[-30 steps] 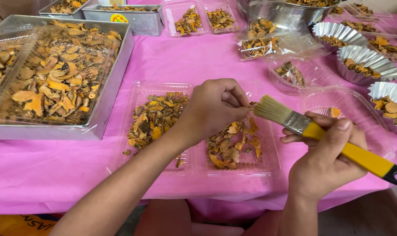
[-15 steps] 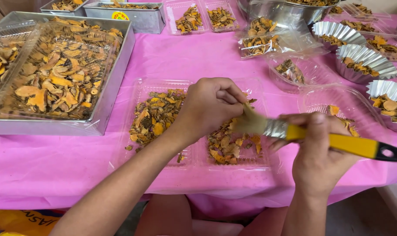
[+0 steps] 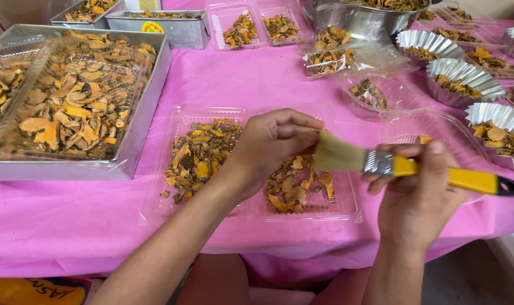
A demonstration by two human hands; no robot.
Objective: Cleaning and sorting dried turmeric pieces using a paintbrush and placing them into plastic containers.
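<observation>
Since the earlier frames the paintbrush (image 3: 415, 169) has swung from a raised slant to lie nearly level, and its pale bristles now press against the curled fingertips of the left hand (image 3: 271, 148); the left hand itself has barely shifted.

The right hand (image 3: 418, 197) grasps the brush by its yellow handle just behind the metal ferrule, thumb on top and the other fingers wrapped beneath, with the black end of the handle sticking out past the hand to the right. The left hand is clenched into a loose fist, fingertips pinched together toward the bristles; whether it holds a small piece between them cannot be told, as the bristles and fingers hide it.

Directly below the left fingers lies a clear plastic clamshell tray (image 3: 347, 212), opened flat on the pink tablecloth (image 3: 234, 73), both halves strewn with dried orange-brown slices (image 3: 197, 161). Beyond the right hand's knuckles sits an open clear container (image 3: 437, 124), and farther right stand fluted foil cups (image 3: 463, 79) with more slices. Well to the left of the left forearm rests a large metal tray (image 3: 146, 121) heaped with the same slices under a clear plastic lid.
</observation>
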